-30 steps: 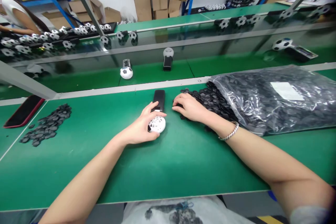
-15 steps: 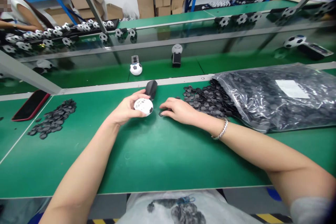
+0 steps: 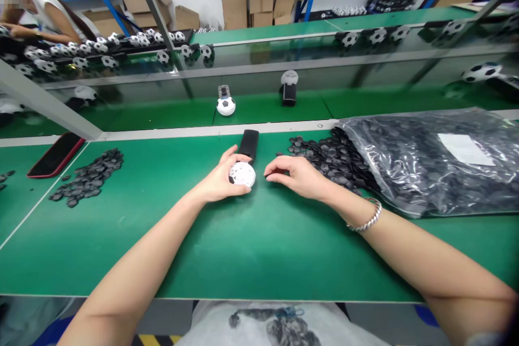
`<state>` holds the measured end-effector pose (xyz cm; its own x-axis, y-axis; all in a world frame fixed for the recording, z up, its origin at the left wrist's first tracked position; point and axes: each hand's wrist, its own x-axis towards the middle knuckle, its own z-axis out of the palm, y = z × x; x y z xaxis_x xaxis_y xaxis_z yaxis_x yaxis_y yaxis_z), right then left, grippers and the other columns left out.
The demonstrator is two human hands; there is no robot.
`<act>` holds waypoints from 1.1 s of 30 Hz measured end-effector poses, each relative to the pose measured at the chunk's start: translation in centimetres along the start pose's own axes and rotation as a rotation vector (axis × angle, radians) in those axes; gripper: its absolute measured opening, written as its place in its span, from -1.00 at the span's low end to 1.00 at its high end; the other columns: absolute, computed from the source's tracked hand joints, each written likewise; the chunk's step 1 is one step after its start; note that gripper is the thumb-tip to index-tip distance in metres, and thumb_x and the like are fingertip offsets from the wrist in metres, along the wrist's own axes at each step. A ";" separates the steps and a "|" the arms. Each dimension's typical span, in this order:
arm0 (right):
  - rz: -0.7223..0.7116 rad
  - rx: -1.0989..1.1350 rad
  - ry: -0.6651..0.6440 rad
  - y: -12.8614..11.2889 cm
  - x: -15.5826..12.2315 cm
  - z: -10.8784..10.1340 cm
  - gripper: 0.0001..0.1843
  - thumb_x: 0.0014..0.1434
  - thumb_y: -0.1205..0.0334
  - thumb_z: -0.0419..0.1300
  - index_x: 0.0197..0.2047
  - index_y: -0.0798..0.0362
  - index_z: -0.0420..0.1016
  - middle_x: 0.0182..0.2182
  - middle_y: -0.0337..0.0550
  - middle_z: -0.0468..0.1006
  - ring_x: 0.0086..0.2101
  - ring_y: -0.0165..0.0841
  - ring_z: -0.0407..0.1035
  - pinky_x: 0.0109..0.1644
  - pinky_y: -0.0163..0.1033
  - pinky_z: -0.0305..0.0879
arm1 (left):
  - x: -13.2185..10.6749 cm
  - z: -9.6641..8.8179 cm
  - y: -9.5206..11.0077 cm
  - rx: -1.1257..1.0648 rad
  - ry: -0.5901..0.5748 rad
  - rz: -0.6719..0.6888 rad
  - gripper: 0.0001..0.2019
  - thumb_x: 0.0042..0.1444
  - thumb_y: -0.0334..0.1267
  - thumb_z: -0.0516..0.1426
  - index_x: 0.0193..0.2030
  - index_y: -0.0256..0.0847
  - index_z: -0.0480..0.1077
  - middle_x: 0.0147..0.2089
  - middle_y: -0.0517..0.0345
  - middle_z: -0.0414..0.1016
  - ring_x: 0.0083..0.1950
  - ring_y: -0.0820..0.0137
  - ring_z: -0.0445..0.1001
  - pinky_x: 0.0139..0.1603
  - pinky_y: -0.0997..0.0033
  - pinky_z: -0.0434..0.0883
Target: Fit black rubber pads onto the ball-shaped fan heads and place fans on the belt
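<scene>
L hand: grip round ball, prob. to keep patterned face clear.
R hand: grip narrow, on black pc.
Pile: by R hand, prob. for short reach.

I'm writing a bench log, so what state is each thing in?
White ball: held in left hand
Black handle: beyond ball, joint hidden by fingers
Small black piece: pinched in right hand
Plastic bag: open at left, well filled
Pieces by bag: loose, heaped
Phone: face up, screen dark
Pieces by phone: loose, spread
Cardboard box, upper left: flaps open
</scene>
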<state>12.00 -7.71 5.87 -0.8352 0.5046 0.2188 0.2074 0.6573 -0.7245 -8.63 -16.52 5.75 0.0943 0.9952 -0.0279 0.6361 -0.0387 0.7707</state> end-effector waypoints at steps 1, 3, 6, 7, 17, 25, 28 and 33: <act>-0.017 0.032 0.015 -0.2 -0.2 0.0 -0.91 0.09 0.45 0.21 -0.34 0.08 0.44 -0.40 -0.26 0.47 -0.37 -0.41 0.34 -0.27 -0.35 0.22 | 0.0 0.3 0.1 -0.009 0.012 -0.001 -0.36 -0.25 -0.23 0.28 0.05 -0.18 0.23 0.30 -0.11 -0.10 0.38 0.14 -0.31 0.30 0.05 -0.08; -0.045 0.079 0.013 -0.6 -0.5 0.1 -0.90 0.12 0.45 0.18 -0.31 0.07 0.45 -0.40 -0.26 0.48 -0.38 -0.41 0.35 -0.28 -0.34 0.22 | 0.0 0.8 0.2 -0.022 0.016 0.000 -0.36 -0.25 -0.23 0.28 0.04 -0.19 0.23 0.28 -0.11 -0.07 0.37 0.16 -0.27 0.30 0.09 -0.06; -0.102 0.109 0.010 -1.2 -0.7 0.8 -0.90 0.11 0.45 0.19 -0.32 0.07 0.46 -0.37 -0.23 0.45 -0.34 -0.40 0.34 -0.23 -0.32 0.23 | -0.1 1.2 0.5 -0.029 0.019 -0.019 -0.36 -0.26 -0.21 0.29 0.04 -0.19 0.23 0.29 -0.11 -0.11 0.37 0.14 -0.28 0.30 0.09 -0.06; -0.118 0.119 0.020 -1.3 -0.8 1.1 -0.90 0.10 0.45 0.20 -0.33 0.07 0.47 -0.36 -0.21 0.43 -0.31 -0.39 0.33 -0.20 -0.30 0.23 | -0.1 1.3 0.6 -0.033 0.020 -0.022 -0.36 -0.26 -0.22 0.29 0.04 -0.19 0.23 0.30 -0.11 -0.13 0.37 0.13 -0.28 0.30 0.08 -0.06; 0.036 0.341 0.123 -0.7 0.0 2.7 -0.82 -0.05 0.41 0.31 -0.43 0.08 0.35 -0.17 -0.16 0.30 -0.10 -0.29 0.23 -0.04 -0.16 0.22 | -0.1 1.6 0.8 -0.089 -0.006 0.048 -0.46 -0.19 -0.26 0.25 0.00 -0.16 0.23 0.23 -0.04 0.10 0.37 0.13 -0.34 0.29 -0.01 -0.11; 0.171 0.423 0.069 0.1 0.8 2.6 -0.74 -0.05 0.34 0.29 -0.35 0.08 0.25 -0.29 -0.21 0.32 -0.26 -0.34 0.31 -0.29 -0.29 0.34 | 0.1 1.6 0.7 -0.067 -0.002 0.047 -0.45 -0.20 -0.33 0.23 0.00 -0.18 0.20 0.31 -0.08 -0.14 0.37 0.10 -0.35 0.29 0.00 -0.12; 0.188 0.125 0.129 1.6 1.3 0.7 -0.87 0.09 0.35 0.22 -0.27 0.11 0.34 -0.29 -0.17 0.38 -0.27 -0.34 0.32 -0.18 -0.24 0.29 | 0.1 1.3 0.8 -0.064 -0.038 0.032 -0.44 -0.18 -0.32 0.22 0.03 -0.18 0.20 0.32 -0.09 -0.19 0.37 0.11 -0.33 0.30 0.03 -0.13; 0.218 -0.661 0.100 3.3 1.3 -0.9 -0.84 0.22 0.35 0.11 -0.15 0.09 0.46 -0.19 -0.03 0.40 -0.17 -0.16 0.24 -0.21 -0.19 0.23 | -0.1 1.3 1.0 -0.021 -0.015 -0.029 -0.42 -0.22 -0.19 0.27 0.00 -0.16 0.23 0.29 -0.09 -0.18 0.37 0.09 -0.36 0.29 0.02 -0.11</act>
<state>12.06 -4.41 4.34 -0.6950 0.6917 0.1961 0.6573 0.7219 -0.2166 -7.00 -16.78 5.73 0.0875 0.9944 -0.0597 0.6228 -0.0078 0.7823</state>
